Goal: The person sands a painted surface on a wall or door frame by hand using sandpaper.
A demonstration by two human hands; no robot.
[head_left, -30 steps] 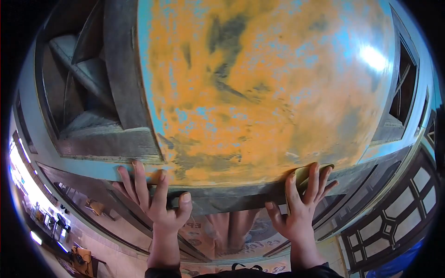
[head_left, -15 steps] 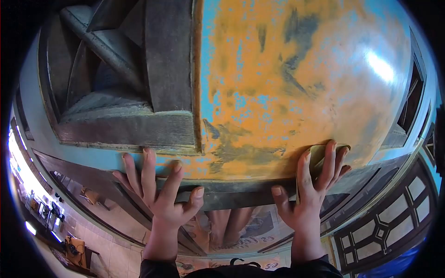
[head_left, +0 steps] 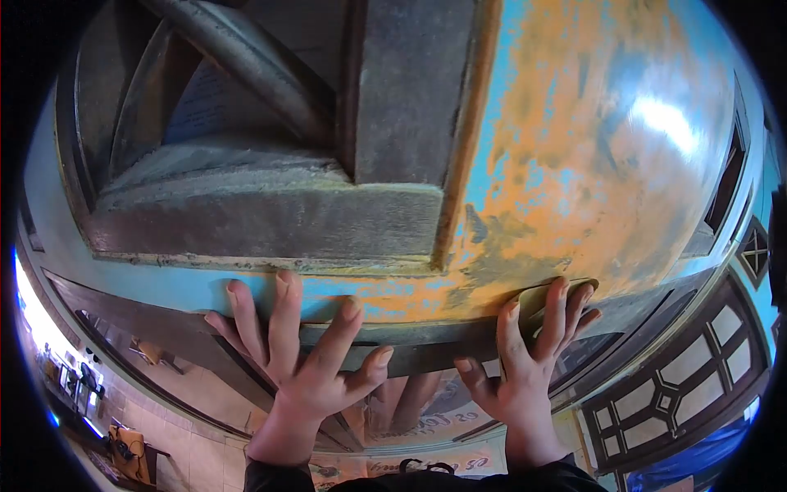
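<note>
A large wooden door panel (head_left: 574, 164) with worn orange and blue paint fills the view. My right hand (head_left: 525, 361) presses a small olive sanding pad (head_left: 545, 297) flat against the panel's lower edge, fingers spread over it and thumb under the rim. My left hand (head_left: 307, 361) lies flat on the blue lower edge, fingers apart, thumb hooked under, holding nothing. A recessed grey moulded section (head_left: 262, 205) of the door sits above my left hand.
More dark framed doors with glass panes (head_left: 680, 394) lean at the lower right. Below, a tiled floor and a printed sheet (head_left: 410, 426) show under the panel. A bright workshop area with benches lies at the far lower left (head_left: 74, 385).
The view has swung left, bringing the grey recessed section toward the centre. My right hand with the pad slid left along the lower edge; my left hand stayed planted, shifting slightly right.
</note>
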